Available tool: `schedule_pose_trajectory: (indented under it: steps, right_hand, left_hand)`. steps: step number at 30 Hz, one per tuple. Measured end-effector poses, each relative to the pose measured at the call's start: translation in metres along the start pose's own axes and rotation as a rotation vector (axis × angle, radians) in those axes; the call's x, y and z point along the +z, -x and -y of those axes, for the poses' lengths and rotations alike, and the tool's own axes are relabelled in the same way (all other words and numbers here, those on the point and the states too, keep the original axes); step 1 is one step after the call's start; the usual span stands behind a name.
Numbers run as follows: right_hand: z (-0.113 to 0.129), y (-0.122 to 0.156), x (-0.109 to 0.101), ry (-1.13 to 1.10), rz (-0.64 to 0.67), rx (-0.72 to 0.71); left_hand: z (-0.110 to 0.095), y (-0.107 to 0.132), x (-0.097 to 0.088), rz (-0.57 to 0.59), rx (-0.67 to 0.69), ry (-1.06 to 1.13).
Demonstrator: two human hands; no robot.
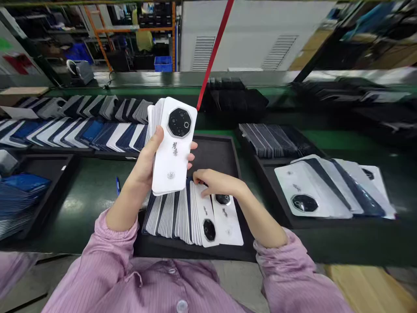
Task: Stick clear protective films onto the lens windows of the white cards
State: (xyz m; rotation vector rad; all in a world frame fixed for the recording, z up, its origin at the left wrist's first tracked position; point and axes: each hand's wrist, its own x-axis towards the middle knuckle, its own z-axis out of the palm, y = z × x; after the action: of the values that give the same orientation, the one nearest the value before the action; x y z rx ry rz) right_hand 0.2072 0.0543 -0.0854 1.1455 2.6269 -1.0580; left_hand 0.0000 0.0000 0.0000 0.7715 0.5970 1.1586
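Observation:
My left hand (151, 150) holds up a fanned stack of white phone back panels (172, 161), each front face carrying a black octagonal camera area and dark lettering. Below it, a black tray (221, 150) holds a leaning row of white and dark blue phone back panels (176, 215). My right hand (216, 182) is at the upper edge of the white panels at that row's right end. Its fingers are bent around the edge, with the fingertips partly hidden. Beside them lies another white panel (230, 226), partly under my right hand.
To the right, another tray (280, 191) carries dark panels (270, 139) and fanned white and blue ones (312, 187). Long rows of panels (81, 132) stand at the back left. A blue pen (117, 186) lies on the green bench (94, 187). A red strap (215, 52) hangs ahead.

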Motion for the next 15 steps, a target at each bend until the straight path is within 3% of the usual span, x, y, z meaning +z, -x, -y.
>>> schedule_pose_trajectory:
  steps: [10,15]
  right_hand:
    - [-0.010,-0.003,-0.002,-0.100,0.037,-0.056]
    - [-0.022,-0.011,-0.004,-0.153,-0.008,-0.159]
  left_hand:
    - [0.000,0.002,0.003,0.015,-0.047,0.009]
    - [-0.001,0.002,0.000,0.005,-0.043,0.007]
